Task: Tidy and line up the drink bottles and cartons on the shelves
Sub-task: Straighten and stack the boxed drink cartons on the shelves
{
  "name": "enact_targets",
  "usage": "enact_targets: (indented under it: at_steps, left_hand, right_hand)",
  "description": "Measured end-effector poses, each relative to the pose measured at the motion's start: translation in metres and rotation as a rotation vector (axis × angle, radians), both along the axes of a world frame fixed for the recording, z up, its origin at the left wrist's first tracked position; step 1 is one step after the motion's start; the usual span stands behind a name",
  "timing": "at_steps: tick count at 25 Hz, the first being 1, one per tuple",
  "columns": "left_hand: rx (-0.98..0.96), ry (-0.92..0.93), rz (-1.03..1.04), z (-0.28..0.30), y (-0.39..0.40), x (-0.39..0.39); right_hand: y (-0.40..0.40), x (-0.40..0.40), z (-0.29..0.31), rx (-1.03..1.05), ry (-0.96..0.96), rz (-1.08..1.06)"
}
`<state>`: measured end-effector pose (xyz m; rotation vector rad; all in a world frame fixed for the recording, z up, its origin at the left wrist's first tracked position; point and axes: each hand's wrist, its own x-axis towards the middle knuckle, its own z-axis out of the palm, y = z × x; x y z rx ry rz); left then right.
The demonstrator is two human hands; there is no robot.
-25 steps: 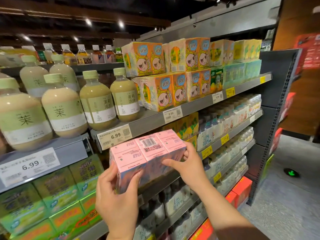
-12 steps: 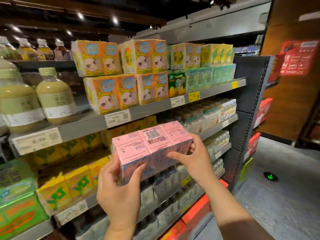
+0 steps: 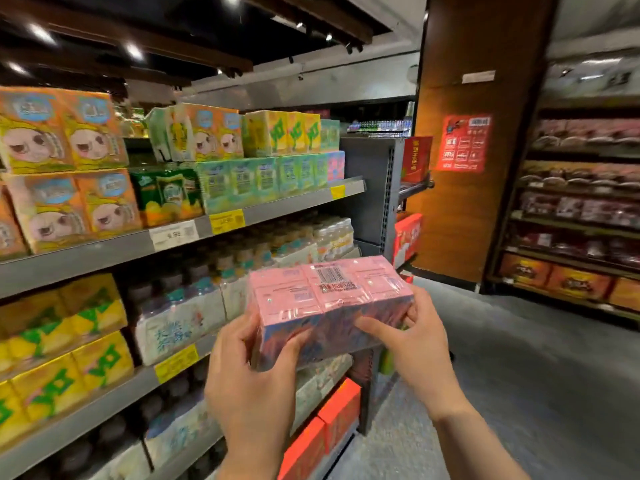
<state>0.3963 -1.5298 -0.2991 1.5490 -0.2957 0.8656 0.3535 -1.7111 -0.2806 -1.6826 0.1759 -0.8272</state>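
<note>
Pink shrink-wrapped carton multipack [image 3: 329,299] is held in mid-air in front of the shelving, off every shelf, at about the height of the second shelf down, barcode label facing up. Left hand [image 3: 254,379] grips its near-left corner, fingers [image 3: 294,344] curled around the near face, thumb on the left end. Right hand [image 3: 412,344] grips the right end, thumb laid across the near face, fingers wrapped behind the far-right edge. Both hands are clenched on the pack, nothing released. Shelving runs along the left, receding far-right to a grey end panel [image 3: 367,188]. Top shelf [image 3: 284,209]: orange cartoon-face carton packs [image 3: 69,174] stacked two high at near left, then a green pack [image 3: 166,195], then pale teal packs [image 3: 263,178] with yellow-green packs [image 3: 280,133] on top; one small pink pack [image 3: 336,166] sits at the far end of the teal row. White price tag [image 3: 175,233] and yellow price tag [image 3: 227,221] on that shelf's edge. Next shelf down: yellow carton packs [image 3: 65,341] at near left, wrapped bottle packs [image 3: 180,323] to their right. Red boxes [image 3: 322,431] at floor level below the hands. Wood-clad column [image 3: 460,220] with a red poster [image 3: 462,143] at right; further shelving at far right is blurred.
</note>
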Motion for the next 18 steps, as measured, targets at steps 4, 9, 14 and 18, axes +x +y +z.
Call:
enact_targets:
  at_steps: [4,9,14,18]
  left_hand:
    - [0.0,-0.035,-0.062,0.011,-0.067,0.02]
    - [0.003,-0.092,-0.08,0.016,-0.141,0.066]
    - [-0.011,-0.18,-0.018,0.034,-0.203,0.147]
    - [0.012,-0.304,0.115,0.083,-0.234,0.207]
  right_hand:
    - [-0.064,0.011,0.007,0.013,-0.057,-0.029]
    - [-0.136,0.058,0.008,-0.002,-0.106,-0.022]
    - [-0.205,0.14,0.033,-0.042,-0.165,0.002]
    - [-0.244,0.217,0.085,-0.127,-0.232,0.024]
